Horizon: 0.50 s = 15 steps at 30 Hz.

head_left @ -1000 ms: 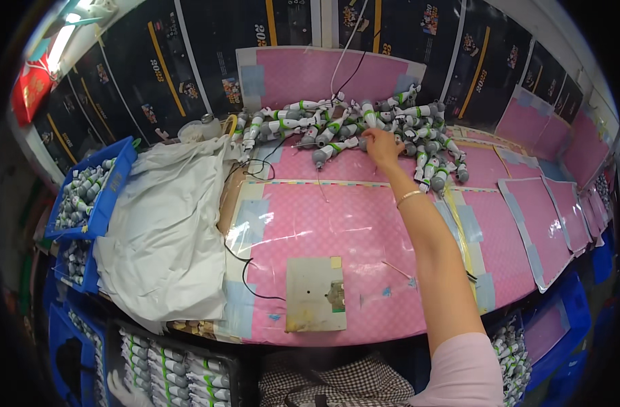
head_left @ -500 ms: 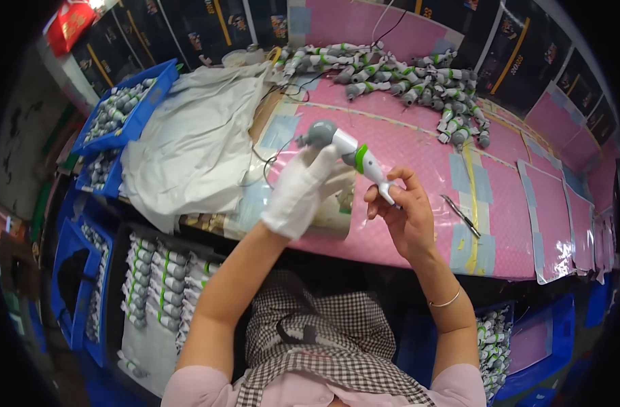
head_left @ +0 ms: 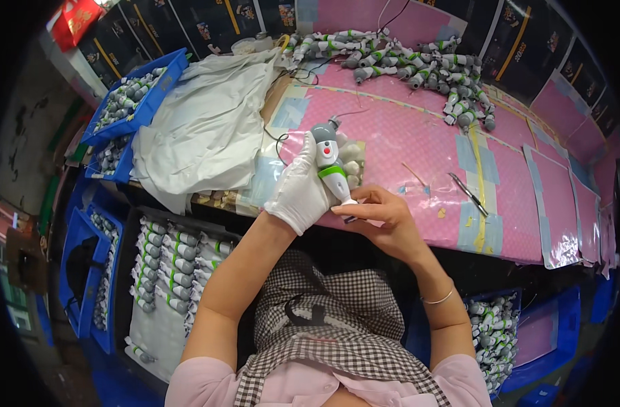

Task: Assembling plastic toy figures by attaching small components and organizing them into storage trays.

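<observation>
My left hand [head_left: 299, 188], in a white glove, grips a white handheld device [head_left: 329, 161] with a grey head and a green band, held upright over the near edge of the pink-covered table [head_left: 418, 149]. My right hand [head_left: 384, 216], bare with a thin bracelet at the wrist, pinches the lower end of the same device. Behind the device a small pale board with round white pieces [head_left: 350, 163] lies on the table.
A pile of the same grey-and-green devices [head_left: 418, 68] lies at the table's far side. A crumpled white cloth [head_left: 201, 129] covers the left. Tweezers [head_left: 467, 194] lie to the right. Blue bins with devices [head_left: 130, 95] stand left, more bins [head_left: 500, 332] lower right, and a tray of devices [head_left: 167, 271] below.
A second ago my right hand reached to the far pile. Now both hands hold one device near the table's front edge, and it has turned more upright in the last half second.
</observation>
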{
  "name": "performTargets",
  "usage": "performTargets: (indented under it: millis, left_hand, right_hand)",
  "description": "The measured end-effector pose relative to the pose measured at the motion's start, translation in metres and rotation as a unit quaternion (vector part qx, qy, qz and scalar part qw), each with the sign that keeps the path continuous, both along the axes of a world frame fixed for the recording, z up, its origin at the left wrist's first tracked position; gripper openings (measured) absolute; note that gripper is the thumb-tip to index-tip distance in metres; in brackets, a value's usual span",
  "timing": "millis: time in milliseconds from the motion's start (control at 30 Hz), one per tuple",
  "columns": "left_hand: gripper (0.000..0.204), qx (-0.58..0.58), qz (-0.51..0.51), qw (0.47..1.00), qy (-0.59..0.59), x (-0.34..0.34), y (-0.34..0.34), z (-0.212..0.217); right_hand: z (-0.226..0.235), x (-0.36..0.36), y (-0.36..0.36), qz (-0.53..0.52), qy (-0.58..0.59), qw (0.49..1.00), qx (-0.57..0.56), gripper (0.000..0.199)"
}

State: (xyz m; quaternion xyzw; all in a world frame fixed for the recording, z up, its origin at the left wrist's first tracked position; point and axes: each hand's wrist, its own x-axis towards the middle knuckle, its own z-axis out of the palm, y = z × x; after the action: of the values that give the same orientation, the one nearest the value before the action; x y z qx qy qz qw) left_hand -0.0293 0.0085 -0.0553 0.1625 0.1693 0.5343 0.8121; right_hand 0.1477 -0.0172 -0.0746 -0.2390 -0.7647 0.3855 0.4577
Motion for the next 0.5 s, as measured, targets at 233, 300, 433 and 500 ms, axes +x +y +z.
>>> performTargets:
  millis: [233,300,433,500]
  left_hand:
    - [0.055,-0.007,-0.056,0.995,0.079,-0.005,-0.027,-0.019]
    - [0.057,-0.028,-0.054,0.992,0.108,-0.002,-0.043,-0.022]
    - [0.058,0.017,-0.064,0.967,0.248,-0.007,-0.061,-0.038]
    - [0.060,0.016,-0.068,0.961,0.266,-0.007,-0.064,-0.037]
  right_hand:
    - [0.004,0.016,0.043,-0.049,0.150,0.903,-0.401,0.030]
    - [0.001,0.006,0.043,-0.064,0.261,0.855,-0.443,0.033]
    - [-0.006,0.006,0.039,-0.079,0.359,0.818,-0.443,0.029]
    - [-0.005,0.012,0.037,-0.084,0.332,0.812,-0.474,0.028]
